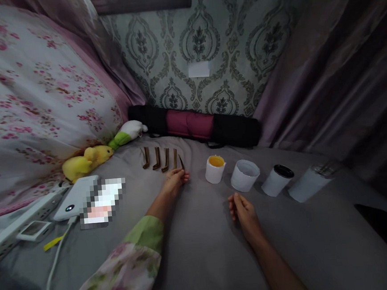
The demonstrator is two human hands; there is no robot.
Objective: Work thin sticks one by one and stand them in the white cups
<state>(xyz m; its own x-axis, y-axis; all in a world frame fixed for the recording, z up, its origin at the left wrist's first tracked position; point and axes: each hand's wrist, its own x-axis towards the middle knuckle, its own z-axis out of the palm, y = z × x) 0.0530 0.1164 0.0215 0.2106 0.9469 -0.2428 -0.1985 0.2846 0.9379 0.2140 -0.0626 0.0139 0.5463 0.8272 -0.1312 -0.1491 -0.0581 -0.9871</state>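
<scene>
My left hand point(175, 180) reaches forward over the grey sheet point(201, 247), fingers pinched on a thin dark curved stick point(182, 162) that stands up from its fingertips. To the left of it, several similar brown sticks point(156, 158) lie in a row. My right hand point(243, 210) rests on the sheet with its fingers curled loosely and nothing visible in it. Just beyond it stand a white cup with yellow contents point(215, 168) and a tilted white cup point(245, 175).
A black-topped white cup point(278, 179) and a tipped shiny-rimmed cup point(310, 182) continue the row to the right. A black and maroon bolster point(195, 124) lies against the wall. Yellow and green-white plush toys point(87, 161), a white power bank point(75, 200) and cable sit left.
</scene>
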